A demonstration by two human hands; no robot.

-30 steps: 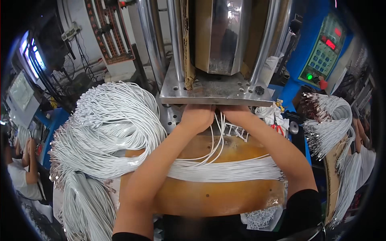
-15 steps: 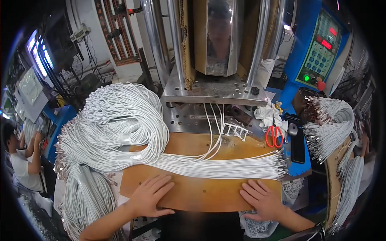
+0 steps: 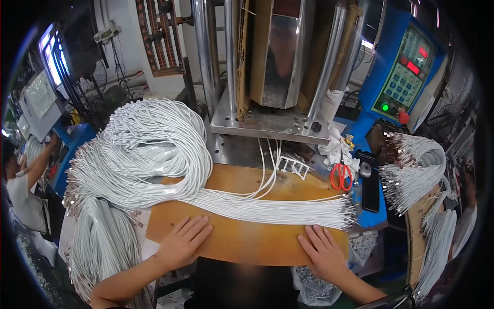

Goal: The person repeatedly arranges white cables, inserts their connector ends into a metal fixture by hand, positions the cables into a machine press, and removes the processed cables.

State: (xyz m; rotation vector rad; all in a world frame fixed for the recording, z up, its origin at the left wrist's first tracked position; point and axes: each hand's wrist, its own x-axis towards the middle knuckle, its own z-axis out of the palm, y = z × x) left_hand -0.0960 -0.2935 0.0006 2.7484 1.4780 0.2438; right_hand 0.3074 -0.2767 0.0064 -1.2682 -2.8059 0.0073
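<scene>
My left hand (image 3: 181, 244) lies flat on the near left part of an orange-brown board (image 3: 247, 242), its fingers stretched out and holding nothing. At the board's near right edge rests my right hand (image 3: 324, 252), fingers extended, also without anything in it. Just beyond both hands, a bundle of white cables (image 3: 278, 210) runs across the board, its metal-tipped ends (image 3: 349, 212) at the right. That bundle leads left into a large looped pile of white cables (image 3: 154, 139). A few single cables (image 3: 270, 167) reach up under the machine's metal plate (image 3: 270, 129).
A white plastic frame (image 3: 294, 167) lies by the press base. Red-handled scissors (image 3: 341, 177) and a black phone-like slab (image 3: 370, 193) sit to the right. Beyond stand a blue control panel (image 3: 406, 72) and more hanging cables (image 3: 414, 170). A person (image 3: 28, 185) works at far left.
The view has shifted and tilted slightly. My left hand's thumb no longer shows stretched out to the side. Both hands stay on the board, and the cables lie as before.
</scene>
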